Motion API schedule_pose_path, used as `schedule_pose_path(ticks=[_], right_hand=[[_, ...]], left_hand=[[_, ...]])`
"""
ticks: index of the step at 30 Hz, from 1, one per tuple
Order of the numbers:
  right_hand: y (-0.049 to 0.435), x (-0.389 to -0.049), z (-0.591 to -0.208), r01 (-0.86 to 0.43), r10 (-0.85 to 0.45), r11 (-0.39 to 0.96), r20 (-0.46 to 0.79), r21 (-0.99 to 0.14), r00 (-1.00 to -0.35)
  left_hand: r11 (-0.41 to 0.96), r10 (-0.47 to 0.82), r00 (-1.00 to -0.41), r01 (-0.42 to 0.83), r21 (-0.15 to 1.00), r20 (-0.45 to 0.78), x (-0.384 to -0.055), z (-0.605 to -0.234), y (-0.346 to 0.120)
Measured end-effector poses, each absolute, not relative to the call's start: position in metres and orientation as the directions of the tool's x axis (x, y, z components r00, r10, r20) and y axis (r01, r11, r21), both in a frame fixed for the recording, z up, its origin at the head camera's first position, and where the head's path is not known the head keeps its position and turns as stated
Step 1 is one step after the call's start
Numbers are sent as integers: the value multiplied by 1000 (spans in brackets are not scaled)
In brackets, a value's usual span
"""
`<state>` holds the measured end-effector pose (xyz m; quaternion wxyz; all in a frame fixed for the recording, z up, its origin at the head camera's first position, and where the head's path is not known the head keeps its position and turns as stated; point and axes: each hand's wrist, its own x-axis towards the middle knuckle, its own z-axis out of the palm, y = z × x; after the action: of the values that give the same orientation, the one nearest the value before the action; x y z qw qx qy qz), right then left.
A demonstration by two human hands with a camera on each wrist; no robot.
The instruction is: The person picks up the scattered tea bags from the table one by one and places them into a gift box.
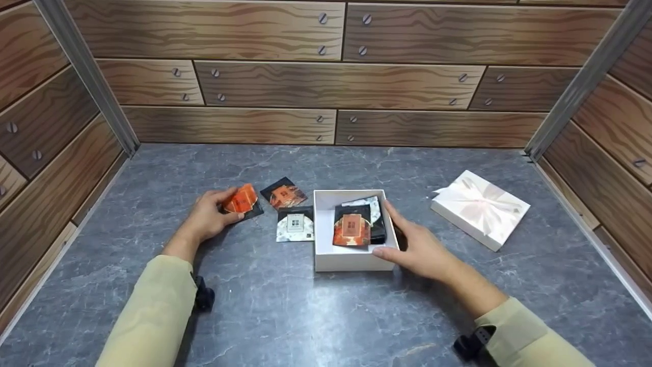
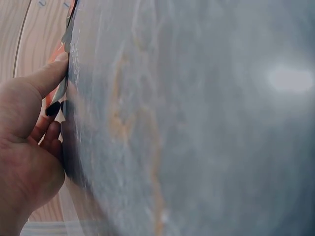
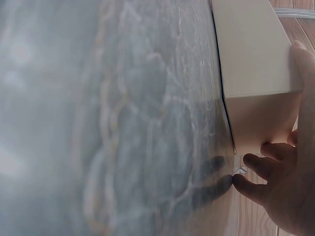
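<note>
My left hand (image 1: 211, 214) pinches an orange-and-black sachet (image 1: 241, 200) between thumb and fingers, low over the grey table. In the left wrist view that sachet shows only edge-on by the thumb. An open white box (image 1: 354, 262) stands upright in the middle. Inside it, an orange-and-black sachet (image 1: 351, 229) overlaps a white-and-black one (image 1: 376, 209). My right hand (image 1: 420, 247) holds the box at its right side, thumb at the near right corner and fingers along the outer right wall. The right wrist view shows the fingertips (image 3: 253, 160) close against that wall.
Left of the box lie a white-and-black sachet (image 1: 295, 224) and, behind it, a dark sachet with an orange picture (image 1: 285, 194). A white lid (image 1: 479, 209) with a ribbon bow rests at the right. Wood-patterned walls (image 1: 336, 84) enclose the grey marbled table (image 1: 265, 311).
</note>
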<state>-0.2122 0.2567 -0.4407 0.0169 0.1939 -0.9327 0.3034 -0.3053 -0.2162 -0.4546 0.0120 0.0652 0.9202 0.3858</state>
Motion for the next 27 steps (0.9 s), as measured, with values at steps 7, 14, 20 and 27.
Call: schedule_pose_path(ticks=[7,14,20,27], right_hand=[[257,-212,-441,-380,-356,729,159,-569,-921],[257,-212,-441,-375,-355,726,154,-576,-922],[256,-212,-440,-369,-356,735,140,-569,-924],[257,-212,-440,-371,-355,736,145,-566,-924]], left_hand=[[652,149,-989,111,750,17,-307,-456,-215],[607,116,-993,81,791,13,-303,-457,-218],[569,115,-993,81,818,18,-299,-455,-223],[579,111,-992,15,815,-61,-294,-441,-224]])
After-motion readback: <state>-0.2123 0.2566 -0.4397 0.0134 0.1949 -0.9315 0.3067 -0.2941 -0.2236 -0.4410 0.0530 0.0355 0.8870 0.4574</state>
